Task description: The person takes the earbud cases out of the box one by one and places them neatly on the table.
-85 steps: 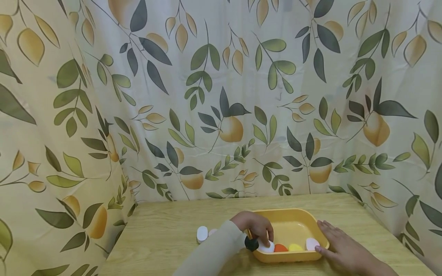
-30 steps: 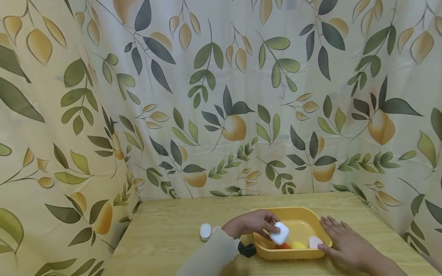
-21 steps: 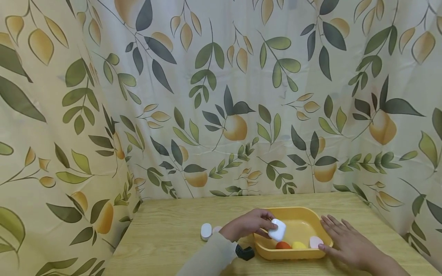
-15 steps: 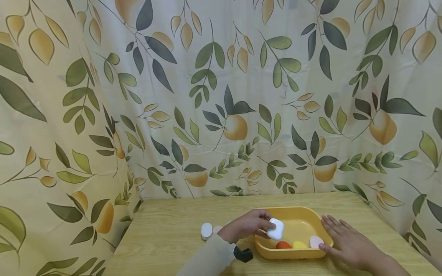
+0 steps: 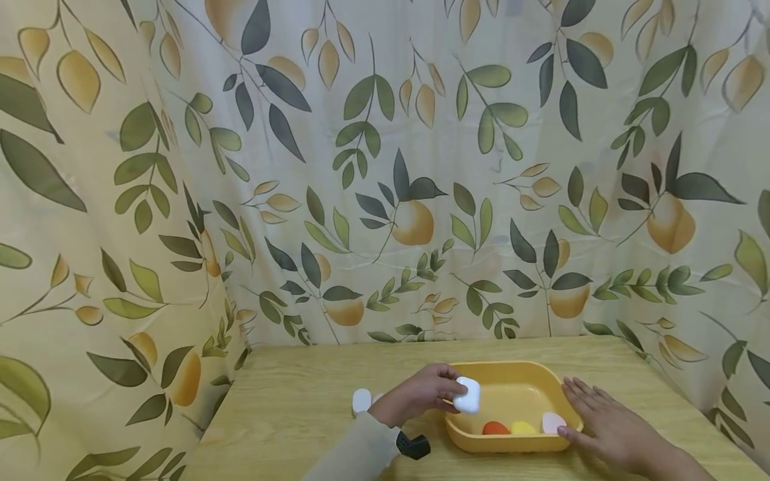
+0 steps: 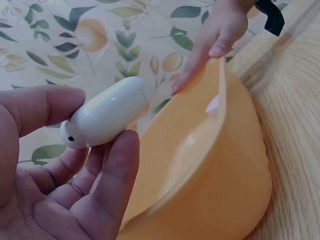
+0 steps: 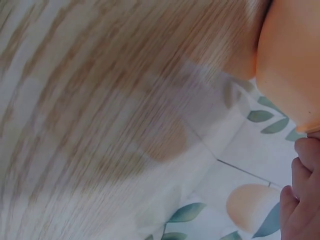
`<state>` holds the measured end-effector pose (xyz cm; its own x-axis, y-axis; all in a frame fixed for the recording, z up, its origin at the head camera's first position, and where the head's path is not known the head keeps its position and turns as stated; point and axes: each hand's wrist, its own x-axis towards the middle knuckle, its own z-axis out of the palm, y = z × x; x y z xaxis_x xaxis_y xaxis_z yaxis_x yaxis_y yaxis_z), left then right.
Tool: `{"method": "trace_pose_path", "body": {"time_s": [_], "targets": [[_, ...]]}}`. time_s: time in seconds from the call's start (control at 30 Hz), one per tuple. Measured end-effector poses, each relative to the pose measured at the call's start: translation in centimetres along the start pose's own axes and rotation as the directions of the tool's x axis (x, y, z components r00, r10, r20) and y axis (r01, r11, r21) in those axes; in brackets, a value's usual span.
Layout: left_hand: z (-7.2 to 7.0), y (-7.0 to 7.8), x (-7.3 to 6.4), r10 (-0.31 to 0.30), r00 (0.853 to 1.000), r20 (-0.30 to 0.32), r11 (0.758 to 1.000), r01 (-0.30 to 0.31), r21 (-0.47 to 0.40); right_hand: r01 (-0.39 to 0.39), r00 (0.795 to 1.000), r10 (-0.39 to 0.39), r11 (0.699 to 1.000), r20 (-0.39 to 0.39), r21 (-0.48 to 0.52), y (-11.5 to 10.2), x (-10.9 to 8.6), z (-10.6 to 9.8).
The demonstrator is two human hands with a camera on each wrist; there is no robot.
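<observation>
Between the thumb and fingers of my left hand (image 5: 421,394), I hold a glossy white rounded earbud case (image 5: 467,395) above the left rim of a yellow plastic tray (image 5: 511,443). Up close in the left wrist view, the case (image 6: 112,112) shows a lid seam and a small dark port at its end. Fairly straight fingers of my right hand (image 5: 613,427) rest along the tray's right side, thumb at the front corner of the rim. Along the inner front wall lie a red piece (image 5: 496,428), a yellow piece (image 5: 522,427) and a pale pink piece (image 5: 552,422).
Left of the tray, a white oval item (image 5: 361,401) stands on the wooden table (image 5: 289,401), beside a pale pink one mostly hidden by my left wrist. A fruit-patterned curtain (image 5: 385,167) closes off the back and sides.
My left hand has lifted the earbud case from the tray's front left corner and moved it up and left, over the left rim. My right hand stays at the tray's right side.
</observation>
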<state>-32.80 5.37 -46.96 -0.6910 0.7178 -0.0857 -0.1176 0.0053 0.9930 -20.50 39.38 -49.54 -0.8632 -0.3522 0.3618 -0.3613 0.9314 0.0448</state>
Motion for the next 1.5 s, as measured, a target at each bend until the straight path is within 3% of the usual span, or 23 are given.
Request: {"method": "trace_pose_path", "body": {"time_s": [0.4,0.83,1.23,1.5], "targets": [[-1.8,-0.8,-2.2,0.012,0.999,-0.034,1.000,-0.012,0.002,0.099,0.991,-0.102,0.994,-0.092,-0.038,0.1,-0.4,0.6],[-3.8,-0.7,-5.1,0.024,0.994,-0.110,1.000,-0.026,-0.016,0.056,0.997,-0.057,0.998,-0.050,-0.030,0.4,-0.6,0.7],[-6.2,-0.1,-7.5,0.058,0.989,-0.135,0.998,-0.059,-0.004,0.004,1.000,-0.004,1.000,0.014,0.009,0.3,0.0,0.3],[-7.9,-0.5,-9.5,0.077,0.983,-0.164,0.997,-0.077,0.009,0.034,0.999,-0.033,0.999,-0.032,0.011,0.2,-0.1,0.0]]}}
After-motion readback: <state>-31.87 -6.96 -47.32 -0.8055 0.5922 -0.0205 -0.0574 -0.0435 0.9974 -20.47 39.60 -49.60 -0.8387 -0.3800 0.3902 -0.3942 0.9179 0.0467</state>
